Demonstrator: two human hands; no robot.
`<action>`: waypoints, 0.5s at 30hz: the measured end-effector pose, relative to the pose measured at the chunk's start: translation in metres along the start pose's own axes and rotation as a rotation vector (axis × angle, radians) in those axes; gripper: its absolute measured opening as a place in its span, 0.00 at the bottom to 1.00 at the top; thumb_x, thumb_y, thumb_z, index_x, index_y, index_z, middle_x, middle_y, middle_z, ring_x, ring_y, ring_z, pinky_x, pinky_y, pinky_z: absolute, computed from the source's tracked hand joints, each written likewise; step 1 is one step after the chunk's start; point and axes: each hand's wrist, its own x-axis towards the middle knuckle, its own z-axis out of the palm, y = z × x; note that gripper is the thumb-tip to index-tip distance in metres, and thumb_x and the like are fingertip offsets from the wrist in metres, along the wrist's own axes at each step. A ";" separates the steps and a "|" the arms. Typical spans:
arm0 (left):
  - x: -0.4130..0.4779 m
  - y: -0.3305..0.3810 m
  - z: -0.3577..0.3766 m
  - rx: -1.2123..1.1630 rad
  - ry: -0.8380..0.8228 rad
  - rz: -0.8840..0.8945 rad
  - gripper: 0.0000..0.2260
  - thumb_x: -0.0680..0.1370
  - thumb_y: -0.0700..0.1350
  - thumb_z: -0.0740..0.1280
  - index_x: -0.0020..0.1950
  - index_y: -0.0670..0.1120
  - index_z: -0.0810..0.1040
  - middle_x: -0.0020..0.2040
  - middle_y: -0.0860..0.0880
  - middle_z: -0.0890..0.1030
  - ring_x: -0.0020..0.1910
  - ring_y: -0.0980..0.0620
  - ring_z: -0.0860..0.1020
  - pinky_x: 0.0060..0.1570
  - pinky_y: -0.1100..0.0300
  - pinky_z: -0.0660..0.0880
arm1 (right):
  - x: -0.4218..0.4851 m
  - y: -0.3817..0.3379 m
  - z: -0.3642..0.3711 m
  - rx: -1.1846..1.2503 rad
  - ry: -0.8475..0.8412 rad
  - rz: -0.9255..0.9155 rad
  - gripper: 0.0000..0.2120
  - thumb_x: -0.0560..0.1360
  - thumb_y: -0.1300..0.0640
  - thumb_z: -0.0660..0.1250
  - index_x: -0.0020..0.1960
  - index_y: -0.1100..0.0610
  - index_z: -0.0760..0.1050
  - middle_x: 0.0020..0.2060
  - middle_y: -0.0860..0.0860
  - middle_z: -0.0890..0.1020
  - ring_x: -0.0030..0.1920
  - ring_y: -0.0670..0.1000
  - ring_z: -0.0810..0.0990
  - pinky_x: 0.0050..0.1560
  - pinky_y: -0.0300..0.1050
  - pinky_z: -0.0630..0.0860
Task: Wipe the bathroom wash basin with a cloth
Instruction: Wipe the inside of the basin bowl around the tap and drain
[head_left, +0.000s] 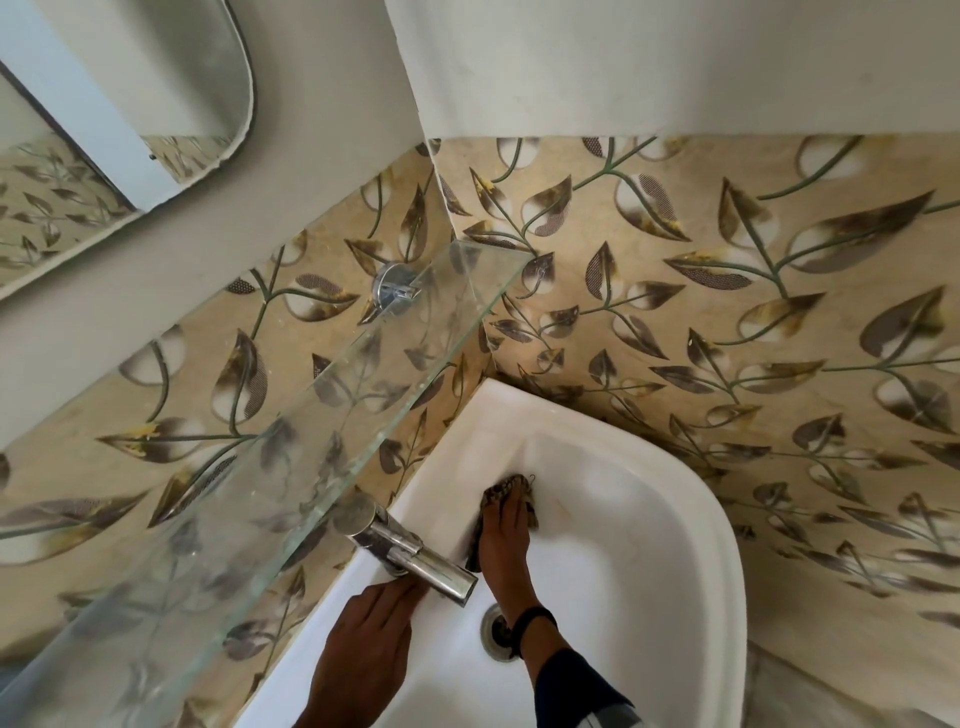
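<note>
A white corner wash basin (675, 499) fills the lower middle of the view. My right hand (505, 545) lies flat inside the bowl, fingers together, pressing a small brownish patterned cloth (511, 491) against the far inner wall. The cloth shows at my fingertips and along the left of my palm. A dark band sits on that wrist. My left hand (363, 649) rests palm down on the basin's left rim, just beneath the chrome tap (410, 553), with nothing in it. The metal drain (496, 631) lies partly behind my right wrist.
A glass shelf (311, 452) on a chrome bracket (392, 291) runs diagonally above the basin's left rim and over the tap's base. Leaf-patterned tiles (727, 312) cover both walls of the corner. A mirror (130, 104) hangs at the upper left.
</note>
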 end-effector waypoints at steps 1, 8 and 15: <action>-0.001 0.000 0.001 -0.005 -0.009 -0.010 0.19 0.73 0.41 0.59 0.58 0.41 0.84 0.55 0.46 0.84 0.52 0.50 0.74 0.49 0.60 0.70 | -0.003 0.005 0.004 -0.013 0.008 -0.028 0.26 0.56 0.67 0.83 0.52 0.71 0.82 0.54 0.73 0.79 0.54 0.69 0.82 0.49 0.59 0.81; -0.006 -0.001 0.004 -0.015 -0.052 -0.054 0.20 0.74 0.42 0.58 0.61 0.42 0.83 0.58 0.47 0.83 0.54 0.50 0.75 0.54 0.59 0.70 | -0.006 0.000 -0.006 0.004 -0.009 -0.009 0.23 0.73 0.68 0.72 0.65 0.74 0.72 0.67 0.75 0.68 0.68 0.71 0.71 0.66 0.61 0.72; -0.007 -0.001 0.004 -0.040 -0.063 -0.065 0.19 0.76 0.43 0.58 0.62 0.43 0.82 0.58 0.47 0.83 0.54 0.48 0.79 0.53 0.60 0.70 | -0.003 -0.012 -0.016 -0.194 -0.074 -0.057 0.22 0.62 0.72 0.78 0.55 0.75 0.78 0.60 0.77 0.72 0.57 0.76 0.77 0.54 0.65 0.78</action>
